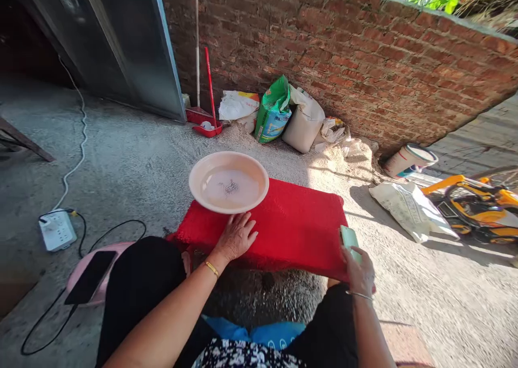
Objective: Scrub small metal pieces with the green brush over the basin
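A red cloth (pixel 299 222) covers a low table in front of my knees. On its far left part stands a pale pink plastic basin (pixel 196 183) with cloudy water and a small dark pattern visible at its bottom. My left hand (pixel 237 236) lies on the cloth just below the basin's near rim, fingers stretched and apart, holding nothing. At the cloth's right edge, my right hand (pixel 361 271) is closed around a pale green rectangular block (pixel 349 237); its exact kind is unclear.
Left on the floor are a white power strip (pixel 57 231) with cords and a black phone (pixel 91 277) on a pink surface. Along the brick wall (pixel 324 44) stand a red dustpan (pixel 208 129) and several sacks (pixel 304 121). A yellow-orange bike (pixel 485 206) lies at right.
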{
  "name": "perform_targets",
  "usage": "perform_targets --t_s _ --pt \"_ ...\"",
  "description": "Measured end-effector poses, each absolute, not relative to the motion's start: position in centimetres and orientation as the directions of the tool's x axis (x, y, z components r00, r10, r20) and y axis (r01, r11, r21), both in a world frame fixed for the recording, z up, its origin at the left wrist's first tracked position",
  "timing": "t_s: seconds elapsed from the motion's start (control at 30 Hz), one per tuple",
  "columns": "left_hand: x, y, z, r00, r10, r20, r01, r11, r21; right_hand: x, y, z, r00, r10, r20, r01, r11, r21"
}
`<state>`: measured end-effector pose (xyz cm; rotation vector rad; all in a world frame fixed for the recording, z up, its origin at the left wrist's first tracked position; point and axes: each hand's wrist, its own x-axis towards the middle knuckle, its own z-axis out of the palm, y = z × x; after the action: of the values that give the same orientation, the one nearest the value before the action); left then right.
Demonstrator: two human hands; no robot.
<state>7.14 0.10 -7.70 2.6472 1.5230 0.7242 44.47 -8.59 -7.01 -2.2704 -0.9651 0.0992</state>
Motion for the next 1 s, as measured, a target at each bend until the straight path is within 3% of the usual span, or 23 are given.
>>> perform_targets --t_s 0.13,0.2,0.3,0.43,0.67,0.8,1.0 --pt "7.0 0.0 -7.7 0.393 0.818 0.42 0.816 -0.521 0.251 34.3 -6.1 -6.2 0.344 0.901 0.263 0.796 -0.131 -0.591" --pt "6.9 -0.1 -7.8 0.366 0.825 0.43 0.822 -0.503 0.266 29.8 -4.8 -5.8 0.12 0.95 0.288 0.86 0.046 -0.509" --pt "6.9 -0.2 -7.7 0.334 0.841 0.425 0.831 -0.476 0.288 25.4 -3.4 -5.5 -0.049 0.958 0.282 0.92 0.154 -0.362" --pt "6.9 -0.3 -7.9 0.316 0.85 0.421 0.833 -0.461 0.307 25.3 -3.4 -6.0 -0.037 0.972 0.233 0.959 0.1 -0.267" --pt "7.0 -0.2 -8.6 0.324 0.851 0.414 0.819 -0.471 0.327 31.7 -5.2 -5.3 0.256 0.936 0.241 0.95 -0.197 -0.243" --pt "6.8 -0.2 -8.6 0.346 0.844 0.411 0.817 -0.486 0.311 28.8 -5.1 -4.8 0.182 0.952 0.247 0.955 -0.112 -0.274" --pt "6.7 -0.2 -8.1 0.344 0.847 0.406 0.816 -0.484 0.316 21.7 -3.7 -5.3 -0.007 0.966 0.257 0.985 0.051 -0.167"
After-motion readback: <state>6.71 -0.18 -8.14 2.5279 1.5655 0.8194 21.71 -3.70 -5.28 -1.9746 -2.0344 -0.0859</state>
